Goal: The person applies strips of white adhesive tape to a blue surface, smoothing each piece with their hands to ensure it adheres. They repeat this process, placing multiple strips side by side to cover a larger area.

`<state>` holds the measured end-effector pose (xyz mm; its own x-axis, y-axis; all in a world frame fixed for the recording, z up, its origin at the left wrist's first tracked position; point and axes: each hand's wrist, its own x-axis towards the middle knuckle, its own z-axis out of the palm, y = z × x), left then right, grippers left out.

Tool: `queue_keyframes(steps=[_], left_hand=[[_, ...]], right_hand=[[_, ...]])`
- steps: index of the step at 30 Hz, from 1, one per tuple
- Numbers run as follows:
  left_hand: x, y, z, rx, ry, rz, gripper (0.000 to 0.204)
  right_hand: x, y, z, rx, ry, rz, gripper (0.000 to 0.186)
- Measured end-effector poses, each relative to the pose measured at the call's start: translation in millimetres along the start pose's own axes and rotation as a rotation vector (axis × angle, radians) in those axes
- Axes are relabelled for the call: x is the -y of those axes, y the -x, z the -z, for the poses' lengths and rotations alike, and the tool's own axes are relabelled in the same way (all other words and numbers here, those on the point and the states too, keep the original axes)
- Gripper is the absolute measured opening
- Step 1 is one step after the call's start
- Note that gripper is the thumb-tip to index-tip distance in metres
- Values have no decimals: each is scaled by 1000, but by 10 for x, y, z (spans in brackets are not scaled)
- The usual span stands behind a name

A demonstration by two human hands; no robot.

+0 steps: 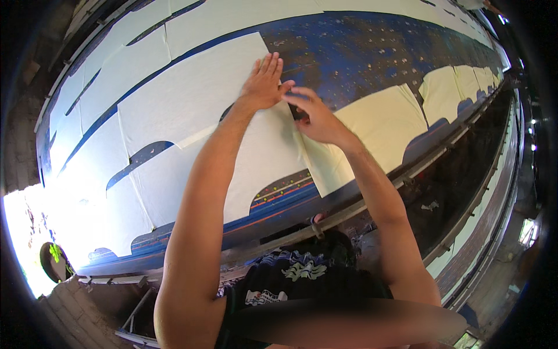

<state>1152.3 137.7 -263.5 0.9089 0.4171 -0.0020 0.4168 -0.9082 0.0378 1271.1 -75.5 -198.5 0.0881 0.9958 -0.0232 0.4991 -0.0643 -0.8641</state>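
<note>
My left hand [264, 81] lies flat, fingers stretched, on a thin white sheet [192, 87] spread over a long blue and dark speckled surface [360, 46], close to the sheet's right edge. My right hand [311, 116] is just right of it, with fingers apart and slightly bent, at the edge of a lower white sheet [261, 151]; whether it touches that sheet I cannot tell. Cream sheets [375, 139] lie to the right. Several white sheets with curved cut-outs cover the left part of the surface, leaving dark strips between them.
A rail [325, 224] runs along the near edge, over my dark-clothed body. Beyond it at right are a dark trough [453, 192] and another long pale strip [465, 250]. A bright opening with leaves [20, 227] is at left, above a block-paved floor [70, 314].
</note>
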Motion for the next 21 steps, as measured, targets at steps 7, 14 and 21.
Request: queue_keyframes(steps=[7, 14, 21], left_hand=[[-452, 542, 128, 131, 126, 191, 90], [-879, 702, 274, 343, 91, 429, 89], [-1955, 651, 106, 3, -22, 434, 96]], right_hand=[[-16, 1721, 502, 121, 98, 20, 54], [-619, 2736, 1227, -43, 379, 121, 53], [-1435, 3682, 1699, -269, 371, 85, 31]])
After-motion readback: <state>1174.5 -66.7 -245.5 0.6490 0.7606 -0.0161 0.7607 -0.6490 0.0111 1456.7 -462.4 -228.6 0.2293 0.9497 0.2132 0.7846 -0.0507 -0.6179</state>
